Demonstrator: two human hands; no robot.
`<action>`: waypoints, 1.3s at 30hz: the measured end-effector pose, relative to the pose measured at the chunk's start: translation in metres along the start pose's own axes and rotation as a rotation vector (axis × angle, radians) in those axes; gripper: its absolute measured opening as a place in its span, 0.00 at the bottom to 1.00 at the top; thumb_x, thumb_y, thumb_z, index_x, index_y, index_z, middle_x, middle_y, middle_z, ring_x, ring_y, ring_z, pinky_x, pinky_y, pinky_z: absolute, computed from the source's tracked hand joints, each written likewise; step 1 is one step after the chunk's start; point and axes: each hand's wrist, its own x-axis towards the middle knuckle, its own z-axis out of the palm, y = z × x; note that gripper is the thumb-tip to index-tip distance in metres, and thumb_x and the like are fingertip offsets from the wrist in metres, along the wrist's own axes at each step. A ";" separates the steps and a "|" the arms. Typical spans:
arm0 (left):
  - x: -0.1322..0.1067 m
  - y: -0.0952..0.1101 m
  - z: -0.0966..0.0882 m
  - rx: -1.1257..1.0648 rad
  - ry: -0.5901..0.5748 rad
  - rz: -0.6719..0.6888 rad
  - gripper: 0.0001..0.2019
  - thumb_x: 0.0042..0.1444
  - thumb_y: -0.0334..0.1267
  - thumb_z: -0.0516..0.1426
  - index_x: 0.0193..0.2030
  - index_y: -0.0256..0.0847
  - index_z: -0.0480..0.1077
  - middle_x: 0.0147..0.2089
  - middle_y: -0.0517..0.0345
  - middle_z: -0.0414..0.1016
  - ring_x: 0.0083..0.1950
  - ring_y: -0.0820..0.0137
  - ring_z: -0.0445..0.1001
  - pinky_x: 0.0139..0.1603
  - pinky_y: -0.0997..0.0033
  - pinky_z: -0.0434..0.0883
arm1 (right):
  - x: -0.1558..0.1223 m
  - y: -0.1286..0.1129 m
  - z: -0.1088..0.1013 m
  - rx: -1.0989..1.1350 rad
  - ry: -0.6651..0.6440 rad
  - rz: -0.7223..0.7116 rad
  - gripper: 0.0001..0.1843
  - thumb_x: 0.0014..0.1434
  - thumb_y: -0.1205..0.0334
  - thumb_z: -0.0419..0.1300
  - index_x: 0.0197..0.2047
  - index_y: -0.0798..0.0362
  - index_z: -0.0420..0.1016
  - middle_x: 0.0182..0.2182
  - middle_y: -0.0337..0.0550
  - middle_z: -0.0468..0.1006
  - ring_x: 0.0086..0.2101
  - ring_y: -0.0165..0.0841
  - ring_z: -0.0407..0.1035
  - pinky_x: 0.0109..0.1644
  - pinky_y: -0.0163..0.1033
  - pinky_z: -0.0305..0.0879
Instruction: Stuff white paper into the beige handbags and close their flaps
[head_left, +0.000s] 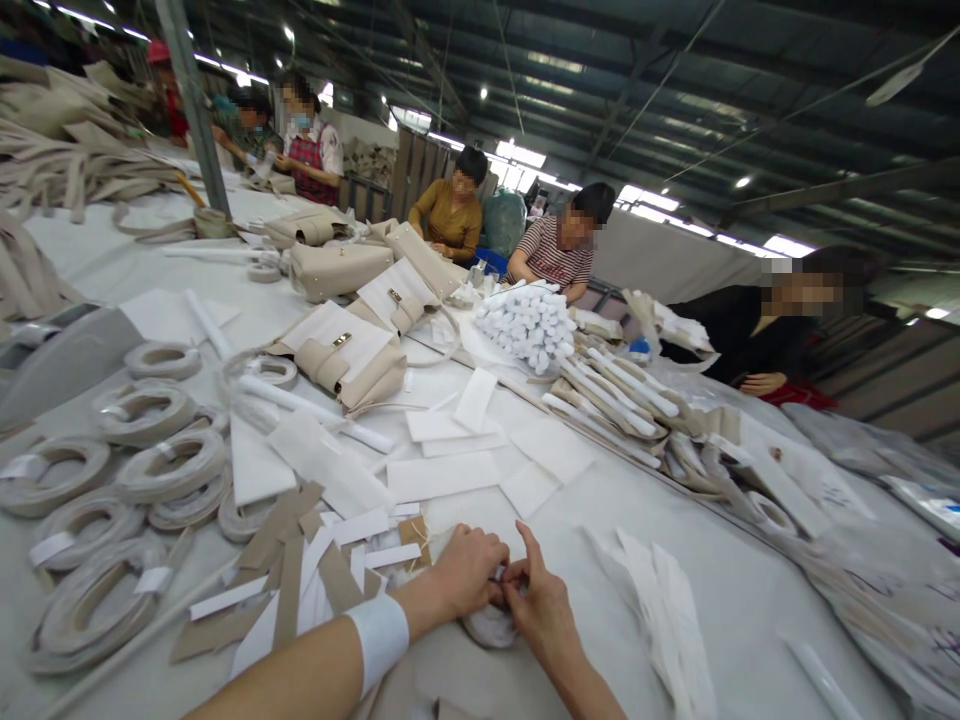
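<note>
My left hand [466, 570] and my right hand [541, 600] meet at the near edge of the white table [720, 590]. Both are curled and pinching a small white wrapped bundle [489, 625] that lies under them; most of it is hidden by my fingers. A white band circles my left wrist. Just left of my hands lies a heap of white and tan paper strips [300, 570]. To the right lies a fan of white folded sheets [667, 600].
Coiled beige straps [150, 470] fill the left side. Beige handbags [352, 365] and a stack of white paper rolls [529, 325] sit mid-table, with loose white sheets [442, 470] between. Several other people sit along the far side. A grey post [193, 100] stands at back left.
</note>
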 end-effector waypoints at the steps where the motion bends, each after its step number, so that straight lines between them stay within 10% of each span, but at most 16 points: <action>1: 0.001 0.000 0.001 -0.003 0.000 -0.004 0.08 0.51 0.40 0.60 0.37 0.42 0.69 0.40 0.53 0.75 0.45 0.58 0.72 0.47 0.59 0.65 | 0.001 -0.001 -0.001 0.002 -0.019 -0.003 0.41 0.48 0.71 0.50 0.66 0.51 0.47 0.25 0.32 0.75 0.25 0.32 0.72 0.34 0.36 0.68; 15: 0.002 0.002 0.007 -0.053 0.051 -0.064 0.05 0.52 0.36 0.57 0.37 0.42 0.70 0.40 0.54 0.76 0.45 0.59 0.72 0.48 0.59 0.63 | 0.007 -0.010 -0.023 0.066 -0.214 -0.017 0.34 0.57 0.68 0.49 0.66 0.54 0.45 0.26 0.35 0.79 0.28 0.34 0.73 0.40 0.40 0.70; 23: 0.006 0.003 0.008 -0.060 0.029 -0.065 0.06 0.51 0.36 0.58 0.37 0.41 0.70 0.40 0.52 0.76 0.45 0.58 0.73 0.49 0.57 0.62 | 0.019 -0.003 -0.026 -0.414 -0.100 -0.513 0.26 0.58 0.75 0.48 0.57 0.48 0.66 0.24 0.37 0.78 0.25 0.31 0.70 0.47 0.45 0.65; 31: 0.002 0.002 0.011 -0.098 0.043 -0.074 0.10 0.52 0.38 0.60 0.41 0.42 0.66 0.41 0.55 0.75 0.47 0.61 0.72 0.54 0.58 0.57 | 0.028 0.004 -0.026 0.062 -0.126 0.052 0.22 0.53 0.63 0.55 0.53 0.53 0.69 0.24 0.37 0.79 0.28 0.35 0.73 0.38 0.40 0.68; 39: 0.004 0.001 0.014 -0.135 0.058 -0.061 0.23 0.50 0.34 0.61 0.50 0.42 0.54 0.49 0.56 0.71 0.49 0.64 0.71 0.56 0.60 0.56 | 0.040 0.005 -0.019 0.126 -0.172 0.168 0.20 0.49 0.64 0.54 0.47 0.53 0.71 0.21 0.35 0.76 0.23 0.32 0.69 0.30 0.36 0.63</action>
